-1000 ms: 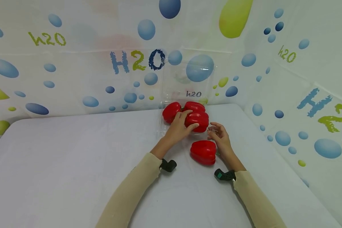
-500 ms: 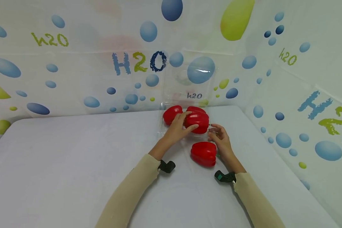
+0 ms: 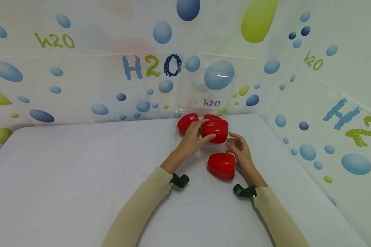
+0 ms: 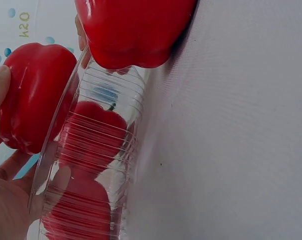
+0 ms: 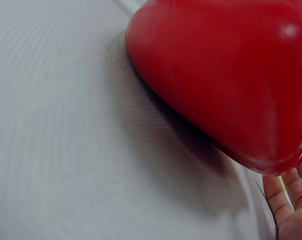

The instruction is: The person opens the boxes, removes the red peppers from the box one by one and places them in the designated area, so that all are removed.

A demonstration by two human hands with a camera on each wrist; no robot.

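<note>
My left hand (image 3: 188, 139) holds a red bell pepper (image 3: 217, 129) between thumb and fingers, over a clear plastic clamshell container (image 4: 133, 95). Two more red peppers lie inside: one at the back left (image 3: 187, 122), the other mostly hidden behind the held pepper (image 3: 211, 117). With bent fingers my right hand (image 3: 240, 148) grips the container's right edge; part of this grip is hidden. Another red pepper (image 3: 221, 167) lies on the table in front of the container, close to the right wrist. It fills much of the right wrist view.
The container's clear lid (image 3: 201, 85) stands raised against the printed backdrop (image 3: 89, 79). A white cloth (image 3: 80, 178) covers the table. A second patterned wall (image 3: 312, 137) bounds the right side.
Over the last second the held pepper has shifted slightly, covering more of the rear pepper; its stem end now shows at the right. The right hand stays at the container's edge.
</note>
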